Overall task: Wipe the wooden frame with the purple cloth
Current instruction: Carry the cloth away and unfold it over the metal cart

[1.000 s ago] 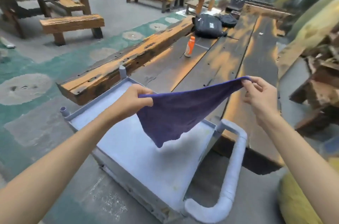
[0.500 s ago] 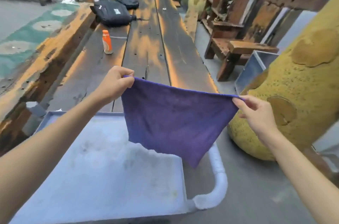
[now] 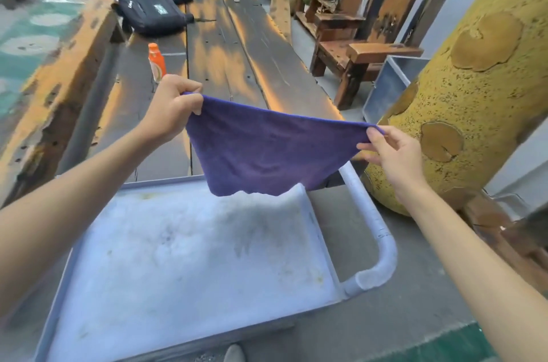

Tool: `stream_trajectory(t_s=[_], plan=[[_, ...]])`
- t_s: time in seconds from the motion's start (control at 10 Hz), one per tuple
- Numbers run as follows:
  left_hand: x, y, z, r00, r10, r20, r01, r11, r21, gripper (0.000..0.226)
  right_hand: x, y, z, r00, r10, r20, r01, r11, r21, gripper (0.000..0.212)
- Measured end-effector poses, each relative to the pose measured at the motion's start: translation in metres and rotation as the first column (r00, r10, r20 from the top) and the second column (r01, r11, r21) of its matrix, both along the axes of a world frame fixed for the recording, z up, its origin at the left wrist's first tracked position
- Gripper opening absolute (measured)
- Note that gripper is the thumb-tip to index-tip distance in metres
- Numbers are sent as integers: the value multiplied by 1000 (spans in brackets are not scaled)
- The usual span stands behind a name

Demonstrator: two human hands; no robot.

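The purple cloth (image 3: 267, 151) hangs spread in the air between my two hands. My left hand (image 3: 173, 108) pinches its upper left corner and my right hand (image 3: 391, 151) pinches its upper right corner. The cloth's lower edge dangles just above the far end of a grey cart tray (image 3: 178, 258). Behind the cloth runs a long dark wooden plank surface (image 3: 237, 44) with orange worn patches, bordered on the left by a thick weathered wooden beam (image 3: 59, 71). The cloth touches no wood.
An orange bottle (image 3: 156, 63) stands on the planks past my left hand, with black bags (image 3: 151, 13) farther back. The cart's white handle (image 3: 376, 240) curves at the right. A big yellow rounded sculpture (image 3: 459, 100), a wooden chair (image 3: 355, 50) and a metal tray (image 3: 391, 85) fill the right side.
My view has swung right, off the benches and onto the planks and yellow sculpture. Both hands kept hold of the cloth and pulled it wider and flatter.
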State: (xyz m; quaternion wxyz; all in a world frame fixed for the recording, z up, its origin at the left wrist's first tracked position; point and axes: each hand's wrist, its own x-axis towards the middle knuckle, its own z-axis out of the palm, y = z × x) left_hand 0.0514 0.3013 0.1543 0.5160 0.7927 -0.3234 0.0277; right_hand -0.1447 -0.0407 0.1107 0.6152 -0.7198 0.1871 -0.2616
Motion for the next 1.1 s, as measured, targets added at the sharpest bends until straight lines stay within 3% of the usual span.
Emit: stream_trajectory(t_s=[0.1, 0.3, 0.5, 0.6, 0.7, 0.8, 0.9, 1.1], plan=[[-37, 22, -3, 998, -64, -29, 63, 998, -20, 26, -24, 7, -12, 997, 78, -29, -79, 996, -31, 11], [-139, 80, -83, 968, -204, -145, 226, 960, 164, 27, -109, 19, -76, 958, 183, -222, -229, 952, -204, 27], [-244, 115, -177, 929, -345, -137, 370, 823, 431, 29, -205, 40, -157, 916, 140, -377, -313, 836, -451, 22], [-284, 124, -212, 914, -397, -80, 358, 698, 620, 33, -245, 52, -190, 897, 129, -423, -365, 755, -545, 20], [-315, 127, -250, 913, -397, -97, 301, 492, 817, 29, -276, 59, -221, 849, 173, -500, -467, 688, -556, 21], [-331, 123, -280, 901, -393, -182, 297, 255, 920, 19, -289, 66, -253, 776, 156, -612, -535, 677, -505, 16], [-332, 119, -301, 917, -322, -234, 300, 170, 939, 22, -289, 78, -277, 718, 95, -689, -519, 732, -441, 12], [-315, 117, -311, 936, -204, -288, 328, 207, 922, 32, -268, 104, -288, 547, 43, -836, -572, 748, -336, 19]])
